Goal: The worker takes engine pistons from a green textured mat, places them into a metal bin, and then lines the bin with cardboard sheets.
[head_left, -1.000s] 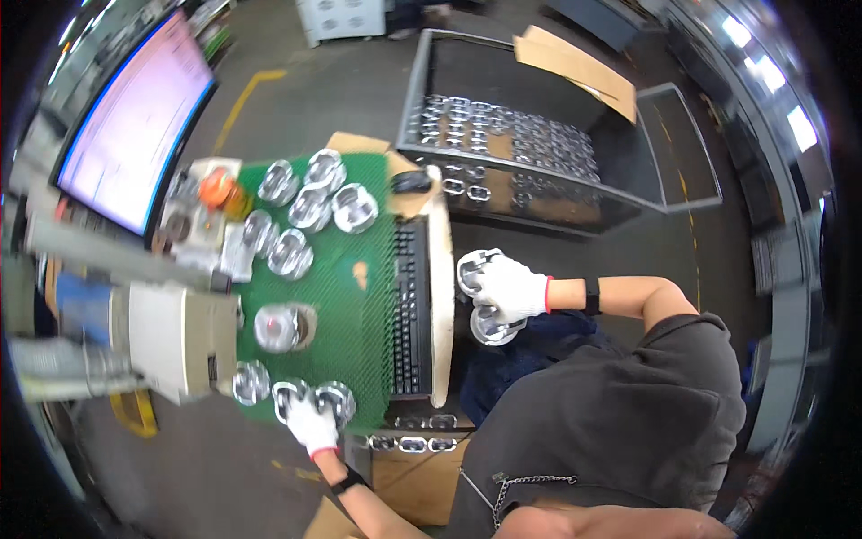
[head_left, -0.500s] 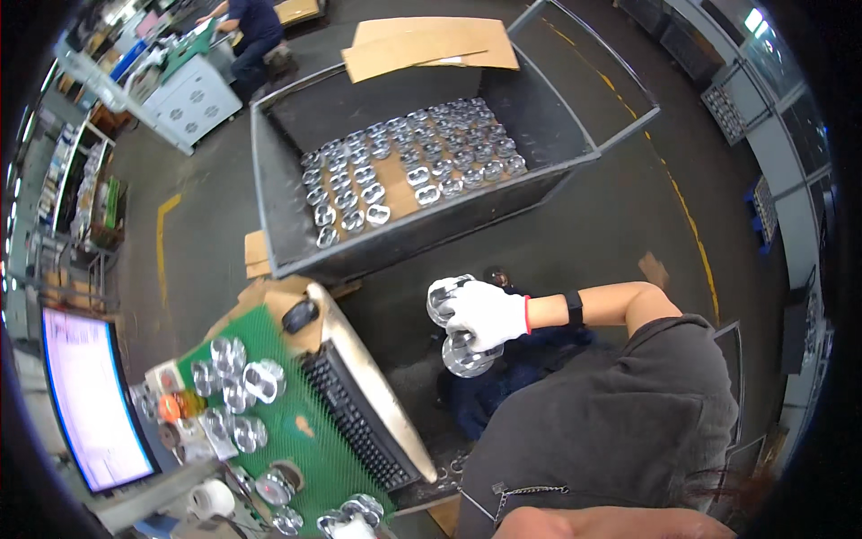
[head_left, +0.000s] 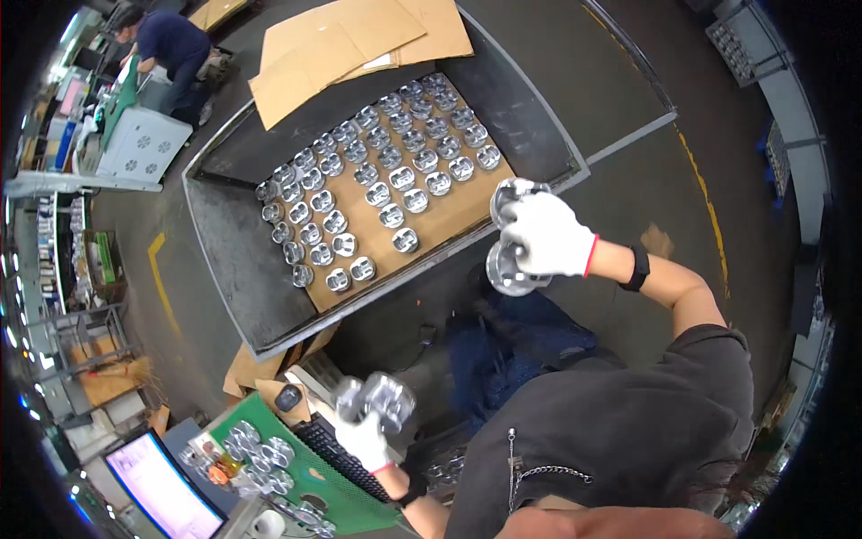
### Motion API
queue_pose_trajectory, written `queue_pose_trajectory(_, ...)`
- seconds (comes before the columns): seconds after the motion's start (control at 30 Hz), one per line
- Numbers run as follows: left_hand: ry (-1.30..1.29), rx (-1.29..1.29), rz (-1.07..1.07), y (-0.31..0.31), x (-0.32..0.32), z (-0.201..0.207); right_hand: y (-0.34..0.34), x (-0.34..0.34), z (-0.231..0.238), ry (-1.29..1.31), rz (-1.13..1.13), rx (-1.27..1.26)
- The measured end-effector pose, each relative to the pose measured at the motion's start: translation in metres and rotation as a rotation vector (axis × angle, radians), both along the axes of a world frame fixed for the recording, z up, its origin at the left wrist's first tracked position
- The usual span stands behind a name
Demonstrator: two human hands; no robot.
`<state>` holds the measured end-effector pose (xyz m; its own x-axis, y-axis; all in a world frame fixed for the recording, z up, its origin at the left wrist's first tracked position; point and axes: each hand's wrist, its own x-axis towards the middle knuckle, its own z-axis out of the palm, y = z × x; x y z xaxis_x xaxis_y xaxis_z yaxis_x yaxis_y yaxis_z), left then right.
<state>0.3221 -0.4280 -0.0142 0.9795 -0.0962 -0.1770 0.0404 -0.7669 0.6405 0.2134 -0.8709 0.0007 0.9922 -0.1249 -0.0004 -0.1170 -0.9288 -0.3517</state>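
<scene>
In a white work glove, my right hand is closed around two shiny metal pistons, held just outside the right part of a grey metal bin's near edge. My left hand, gloved too, grips two more pistons, slightly blurred, above the keyboard. Rows of similar pistons stand on a brown cardboard sheet inside the bin. Bare cardboard shows between the groups and along the near side. Several other pistons rest on a green mat at lower left.
Cardboard sheets lean over the bin's far rim. A lit monitor and a black mouse are by the green mat. At upper left a person in dark clothes bends over a white cabinet. Yellow lines mark the floor.
My left hand has risen from the green mat's near end, bringing two pistons toward the bin. My right hand, still holding its pair, is closer to the bin. The whole view has shifted.
</scene>
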Motion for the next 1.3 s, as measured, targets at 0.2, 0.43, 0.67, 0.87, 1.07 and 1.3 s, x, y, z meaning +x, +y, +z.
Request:
queue_pose_trajectory(0.2, -0.215, 0.051, -0.436, -0.219, 0.098, -0.010, -0.079, 0.050, -0.035, -0.016, -0.190, 0.096)
queue_pose_trajectory(0.43, -0.241, 0.251, -0.699, -0.354, 0.162, -0.153, -0.139, 0.109, -0.160, 0.284, -0.334, 0.090)
queue_pose_trajectory(0.67, 0.278, 0.599, -0.620, -0.432, 0.150, -0.310, -0.166, 0.108, -0.316, 0.621, -0.573, 0.015)
queue_pose_trajectory(0.87, 0.468, 0.724, -0.402, -0.459, 0.109, -0.436, -0.183, 0.100, -0.440, 0.696, -0.895, -0.046)
queue_pose_trajectory(1.07, 0.351, 0.571, -0.055, -0.440, 0.084, -0.542, -0.168, 0.097, -0.529, 0.777, -0.912, 0.109)
queue_pose_trajectory(1.3, 0.477, 0.598, 0.041, -0.448, 0.088, -0.585, -0.152, 0.100, -0.583, 0.966, -1.014, 0.205)
